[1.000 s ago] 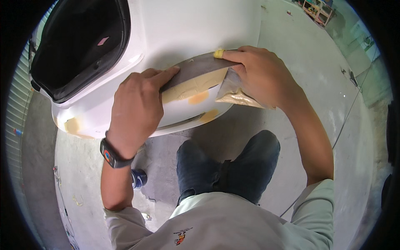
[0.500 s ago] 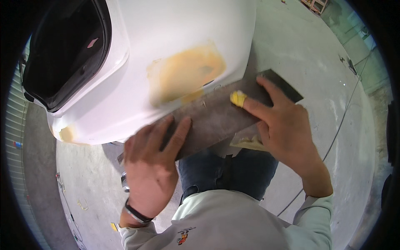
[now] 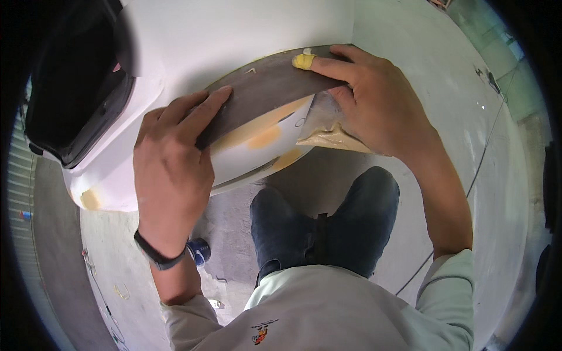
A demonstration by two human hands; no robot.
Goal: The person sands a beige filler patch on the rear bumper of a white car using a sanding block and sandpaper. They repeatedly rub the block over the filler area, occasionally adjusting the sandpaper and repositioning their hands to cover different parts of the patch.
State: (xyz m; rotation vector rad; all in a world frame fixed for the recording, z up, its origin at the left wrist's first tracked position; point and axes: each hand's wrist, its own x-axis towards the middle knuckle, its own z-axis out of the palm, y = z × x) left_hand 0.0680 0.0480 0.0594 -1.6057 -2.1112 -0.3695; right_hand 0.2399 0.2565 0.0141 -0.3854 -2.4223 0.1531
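On the car, gripping the blade with left hand and right hand, perhaps ridging filler through uneven pressure.

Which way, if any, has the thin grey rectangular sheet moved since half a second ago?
Yes: the grey sheet has moved forward, farther over the white curved car panel.

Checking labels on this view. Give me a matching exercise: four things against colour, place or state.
1. wide sheet
2. small scraper
3. can
4. wristband

A. blue, on the floor
B. lower edge coated with beige paste
C. black, around the left wrist
D. bowed, left hand and right hand on it

Pairs: 1-D, 2-B, 3-A, 4-C
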